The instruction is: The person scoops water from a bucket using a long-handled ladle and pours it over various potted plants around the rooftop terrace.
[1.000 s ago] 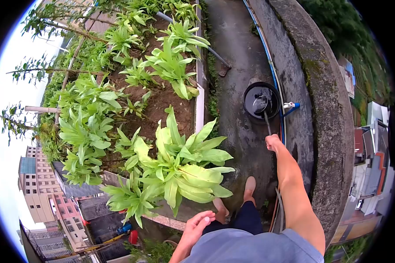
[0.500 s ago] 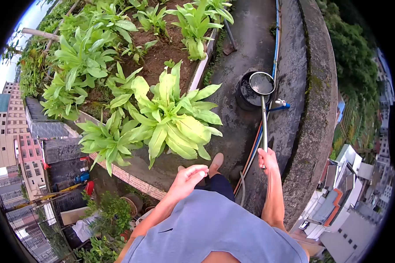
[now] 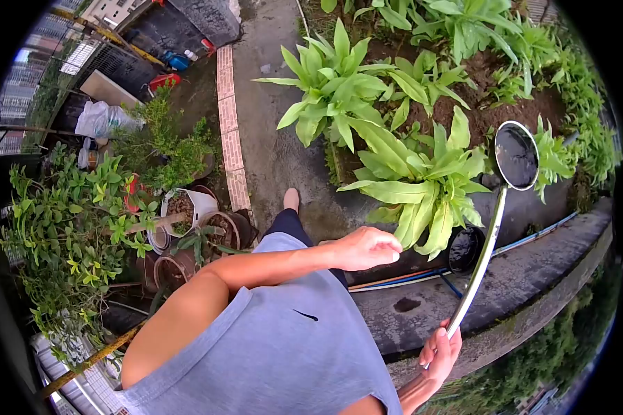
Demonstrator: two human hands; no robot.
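My right hand [image 3: 441, 349] is closed around the lower end of the long pale handle of a ladle [image 3: 477, 277]. The ladle's round dark cup [image 3: 517, 156] is raised beside the broad yellow-green leaves of a leafy plant [image 3: 426, 183], and dark liquid seems to lie in it. My left hand [image 3: 368, 248] reaches across in front of me near the plant's lower leaves, its fingers loosely curled and apart from the thumb, with nothing visible in it. Partly hidden behind the leaves and handle is a black bucket [image 3: 466, 250] with dark water.
Blue and orange hoses [image 3: 533, 237] run along a low concrete wall [image 3: 567, 277]. Brick edging [image 3: 230, 131] borders the walkway [image 3: 270, 124]. Potted plants, with a white pot [image 3: 190, 207] among them, stand at left. More leafy plants grow in the soil bed [image 3: 526, 111].
My view has turned left, toward the pots. The ladle has come up from over the bucket to beside the plant, still in my right hand. My left arm now reaches across my body.
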